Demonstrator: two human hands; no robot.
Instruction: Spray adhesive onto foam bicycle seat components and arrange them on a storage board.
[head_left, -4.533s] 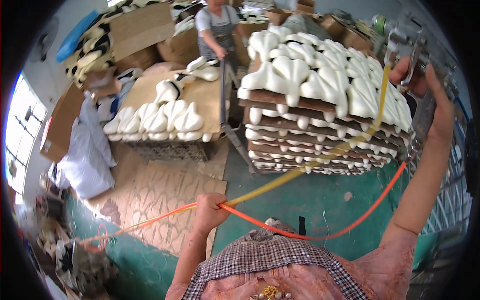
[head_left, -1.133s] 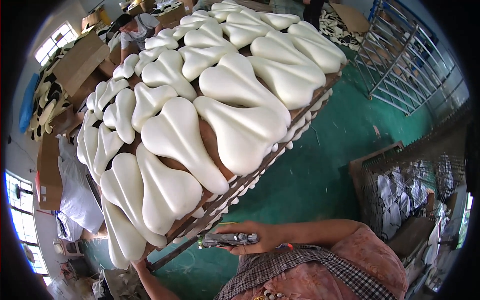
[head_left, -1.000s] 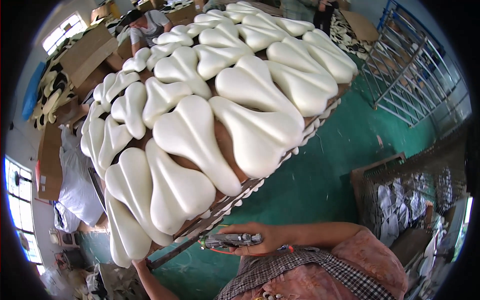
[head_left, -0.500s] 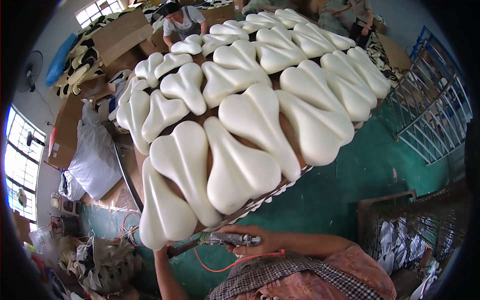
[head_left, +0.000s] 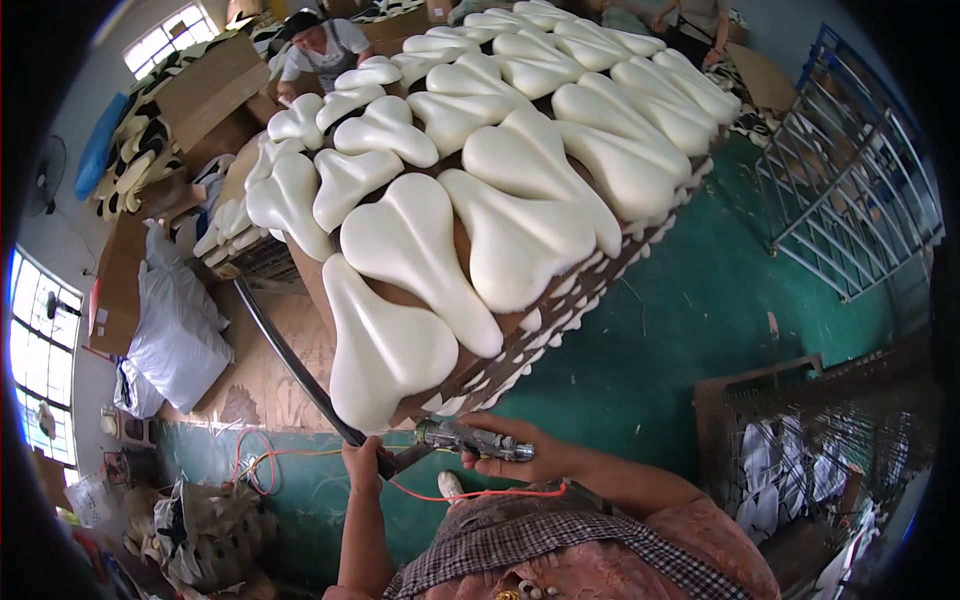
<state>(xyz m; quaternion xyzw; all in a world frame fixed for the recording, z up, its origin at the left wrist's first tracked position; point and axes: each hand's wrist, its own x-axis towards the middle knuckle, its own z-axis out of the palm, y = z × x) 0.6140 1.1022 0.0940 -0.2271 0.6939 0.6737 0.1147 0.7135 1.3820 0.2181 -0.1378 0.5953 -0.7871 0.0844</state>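
Note:
My left hand (head_left: 362, 466) is closed round the near end of a curved black bar (head_left: 290, 350) that runs up beside the load. In my right hand (head_left: 515, 455) is a grey-green cylindrical metal piece (head_left: 470, 438), apparently wrapped in clear film. A dark flat strip lies between the two hands; whether it joins bar and cylinder I cannot tell. Just beyond the hands, rows of cream foam bicycle saddle pads (head_left: 385, 350) cover brown boards stacked in layers. An orange hose (head_left: 480, 493) crosses in front of my apron.
A person (head_left: 325, 55) leans at the far left of the load; another (head_left: 690, 25) stands at the far right. A metal rack (head_left: 850, 170) stands right on the green floor (head_left: 620, 380). White sacks (head_left: 180, 320), cardboard boxes (head_left: 215, 85) and a coiled hose (head_left: 255, 465) lie left.
The load of pads has shifted away and to the right, baring more of the black bar and the layered side. My left hand has come up and right with the bar.

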